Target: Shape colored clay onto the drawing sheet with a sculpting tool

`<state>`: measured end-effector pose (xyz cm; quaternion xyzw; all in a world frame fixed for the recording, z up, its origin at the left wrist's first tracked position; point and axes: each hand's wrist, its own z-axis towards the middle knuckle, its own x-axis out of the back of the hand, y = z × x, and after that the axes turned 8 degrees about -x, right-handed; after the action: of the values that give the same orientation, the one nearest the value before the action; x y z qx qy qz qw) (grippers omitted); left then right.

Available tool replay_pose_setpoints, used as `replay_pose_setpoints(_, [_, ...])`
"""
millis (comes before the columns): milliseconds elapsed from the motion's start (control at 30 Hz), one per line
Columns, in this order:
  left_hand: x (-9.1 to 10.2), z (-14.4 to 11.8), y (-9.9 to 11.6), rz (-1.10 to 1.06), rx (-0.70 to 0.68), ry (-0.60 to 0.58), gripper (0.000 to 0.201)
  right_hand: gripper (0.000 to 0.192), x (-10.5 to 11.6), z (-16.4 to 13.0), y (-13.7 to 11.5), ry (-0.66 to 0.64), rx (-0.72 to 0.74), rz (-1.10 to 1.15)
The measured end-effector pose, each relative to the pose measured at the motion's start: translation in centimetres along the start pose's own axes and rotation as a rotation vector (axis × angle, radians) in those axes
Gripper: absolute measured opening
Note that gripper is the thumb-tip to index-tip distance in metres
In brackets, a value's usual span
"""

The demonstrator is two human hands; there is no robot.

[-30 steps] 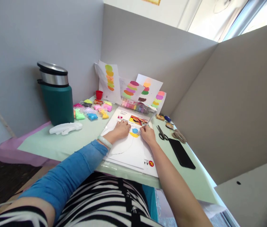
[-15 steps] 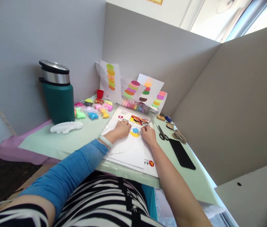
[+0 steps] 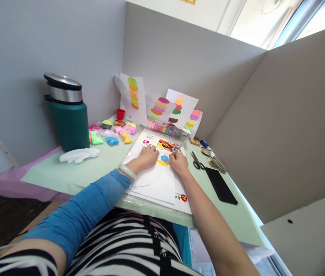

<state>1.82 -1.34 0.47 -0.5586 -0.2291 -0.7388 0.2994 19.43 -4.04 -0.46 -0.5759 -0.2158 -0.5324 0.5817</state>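
Observation:
My left hand lies flat on a white sheet of paper, fingers spread, holding the sheet down. My right hand is closed around a thin silvery tool whose tip rests on a blue patch of clay with a yellow patch just under it. A faint curved pencil line runs across the sheet below my left hand. A pale bangle sits on my left wrist, above a blue sleeve.
A green flask and a white moulded piece stand at the left. Small bags of coloured clay, a red cup and colour-swatch sheets line the back. Scissors and a black phone lie at the right. Grey partitions enclose the table.
Both hands stay on the sheet almost unmoved; the tool tip shifts slightly over the blue clay. The camera view wobbles a little.

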Motion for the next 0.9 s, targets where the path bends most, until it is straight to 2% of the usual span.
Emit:
replay_pose_setpoints(433, [-0.02,0.02,-0.07,0.012,-0.008,-0.004,0.029,0.029,0.15,-0.04,-0.01,0.036,-0.006,0.07])
replay_pose_setpoints(700, [0.32,-0.04,0.12,0.006,0.003,-0.02,0.029,0.029,-0.28,-0.04,-0.16,0.007,-0.009,0.004])
replay_pose_setpoints(900, [0.22,0.01,0.06,0.015,-0.004,-0.018,0.029,0.029,0.02,0.06,0.02,0.042,-0.026,-0.015])
